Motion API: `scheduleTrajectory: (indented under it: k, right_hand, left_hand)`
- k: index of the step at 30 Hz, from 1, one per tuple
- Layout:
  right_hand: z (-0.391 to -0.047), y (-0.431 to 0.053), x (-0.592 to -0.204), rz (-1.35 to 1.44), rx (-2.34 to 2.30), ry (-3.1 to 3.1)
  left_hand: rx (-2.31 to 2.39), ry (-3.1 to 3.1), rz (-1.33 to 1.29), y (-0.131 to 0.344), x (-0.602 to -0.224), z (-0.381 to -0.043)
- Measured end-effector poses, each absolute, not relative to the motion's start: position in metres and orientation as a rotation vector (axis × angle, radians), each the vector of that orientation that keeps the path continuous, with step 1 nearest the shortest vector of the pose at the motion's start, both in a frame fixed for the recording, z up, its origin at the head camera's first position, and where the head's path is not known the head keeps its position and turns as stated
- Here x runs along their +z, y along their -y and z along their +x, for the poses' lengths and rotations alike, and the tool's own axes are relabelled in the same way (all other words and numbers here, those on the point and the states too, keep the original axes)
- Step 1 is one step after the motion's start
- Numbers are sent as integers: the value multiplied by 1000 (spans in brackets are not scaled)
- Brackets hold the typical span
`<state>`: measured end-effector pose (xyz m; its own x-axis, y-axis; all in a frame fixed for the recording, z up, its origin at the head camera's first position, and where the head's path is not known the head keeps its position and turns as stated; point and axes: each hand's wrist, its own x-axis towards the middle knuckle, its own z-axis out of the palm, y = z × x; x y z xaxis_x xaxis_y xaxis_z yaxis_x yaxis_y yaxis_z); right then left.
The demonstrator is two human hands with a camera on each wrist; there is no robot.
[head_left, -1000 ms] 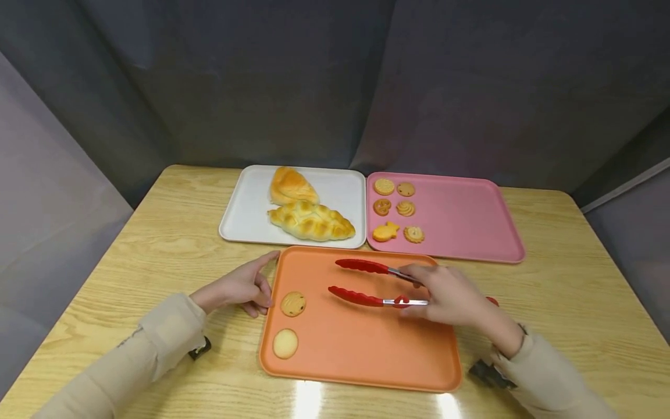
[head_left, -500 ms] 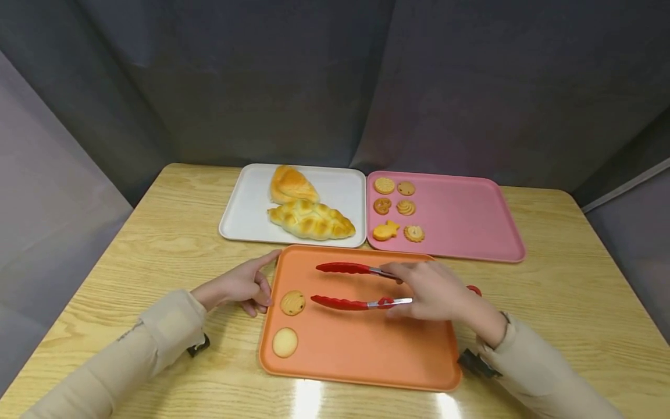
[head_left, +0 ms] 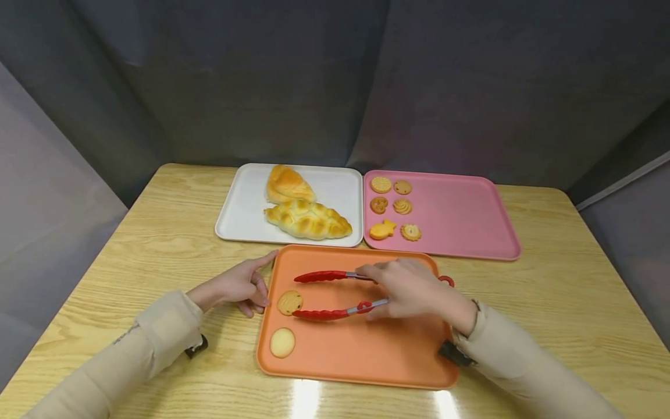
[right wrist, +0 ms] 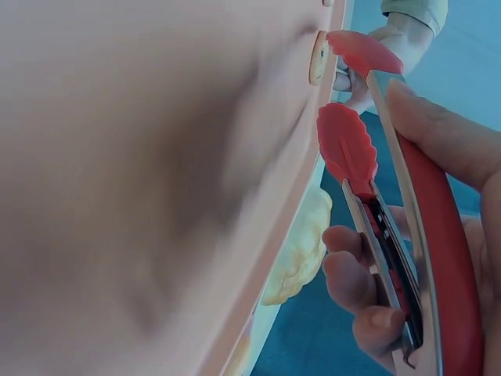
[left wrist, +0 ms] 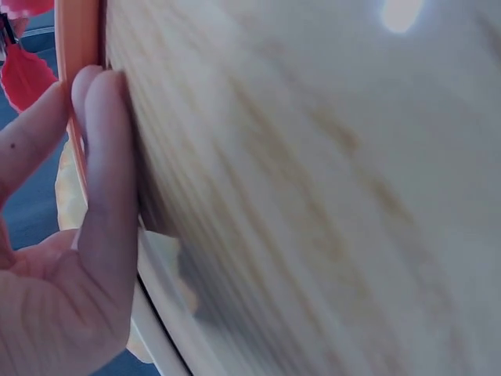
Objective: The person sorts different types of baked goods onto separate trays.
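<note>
My right hand (head_left: 405,288) grips a pair of red-tipped tongs (head_left: 323,315), also in the right wrist view. Their two arms are spread apart over the orange tray (head_left: 361,361). The lower tip overlaps the edge of a round cookie with dark specks (head_left: 289,302); the upper tip lies beyond that cookie. A plain round cookie (head_left: 282,342) sits nearer the front of the tray. My left hand (head_left: 242,286) is at the tray's left side, index finger reaching to its far left corner. In the left wrist view the fingers (left wrist: 109,149) touch the tray's rim.
Behind stands a white tray (head_left: 241,218) with a braided bread (head_left: 309,220) and a folded bread (head_left: 289,185). Beside it, a pink tray (head_left: 460,215) carries several small cookies along its left side. Grey curtains surround the wooden table (head_left: 173,233).
My right hand has carried the spread tongs leftward across the orange tray, up to the specked cookie. The left hand stays at the tray's edge.
</note>
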<state>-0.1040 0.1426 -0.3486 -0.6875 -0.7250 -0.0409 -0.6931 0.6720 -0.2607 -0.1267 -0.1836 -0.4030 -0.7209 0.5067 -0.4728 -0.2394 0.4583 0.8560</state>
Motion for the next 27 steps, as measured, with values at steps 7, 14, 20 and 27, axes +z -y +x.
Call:
scheduleTrajectory:
  k: [7,14,20,27]
  right_hand:
    - [-109,-134,-349,-1196,-305,-2720]
    - [-113,-126,-353,-1212,-304,-2688]
    - [-113,-123,-353,-1213,-291,-2668]
    - [-113,-121,-352,-1219,-302,-2657]
  left_hand:
    - [1315,-1988,215,184,-402,-127]
    - [1316,-1991,221,183,-402,-127]
    - [1319,-1989,216,183,-402,-126]
    - [1312,-2007,195,182,-402,-127]
